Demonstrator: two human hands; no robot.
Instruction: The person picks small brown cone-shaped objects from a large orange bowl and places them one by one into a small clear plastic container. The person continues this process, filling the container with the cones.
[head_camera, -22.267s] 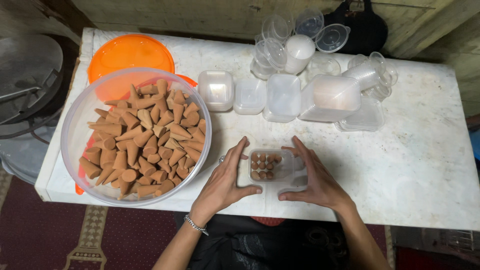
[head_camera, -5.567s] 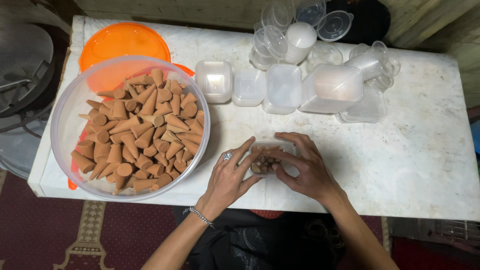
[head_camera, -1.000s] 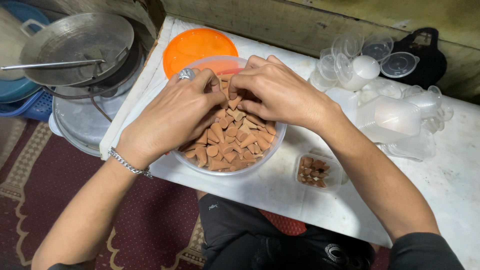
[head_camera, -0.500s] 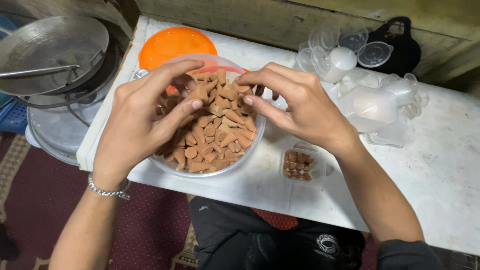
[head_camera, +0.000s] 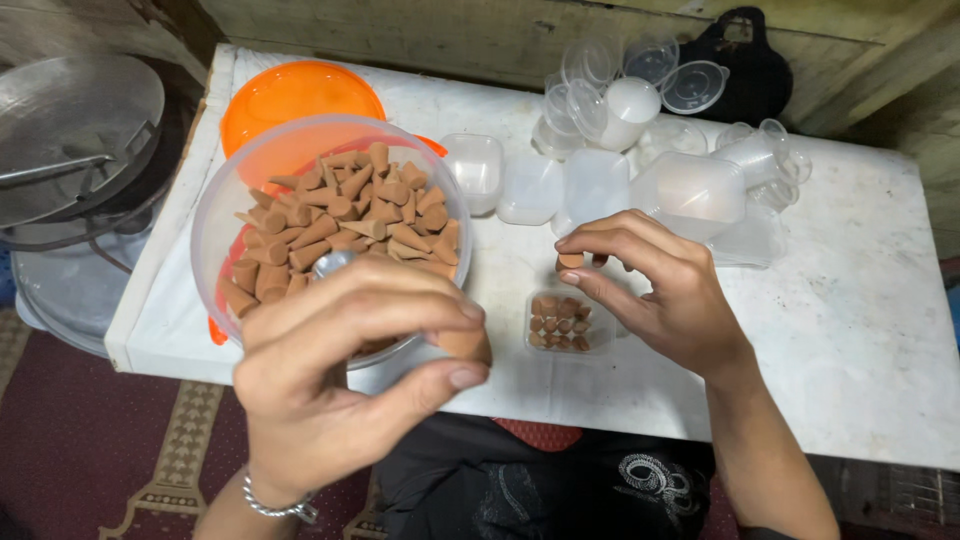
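My left hand (head_camera: 335, 375) is raised close to the camera in front of a clear plastic bowl (head_camera: 225, 205) heaped with brown cones (head_camera: 350, 215), and it pinches a brown cone (head_camera: 465, 345) between thumb and fingers. My right hand (head_camera: 655, 290) hovers over a small clear box (head_camera: 568, 323) that holds several cones standing upright, and its fingertips grip another brown cone (head_camera: 571, 261) just above the box. Part of the bowl is hidden behind my left hand.
An orange lid (head_camera: 295, 92) lies behind the bowl on the white table (head_camera: 860, 340). Several empty clear boxes (head_camera: 595, 185) and round clear cups and lids (head_camera: 630, 90) crowd the back. Metal pans (head_camera: 70, 130) sit off the table's left edge; a black bag (head_camera: 745, 60) lies behind.
Both hands have left the bowl, each carrying a cone. My right hand has moved right to above the small box, and my left hand has lifted toward the camera.
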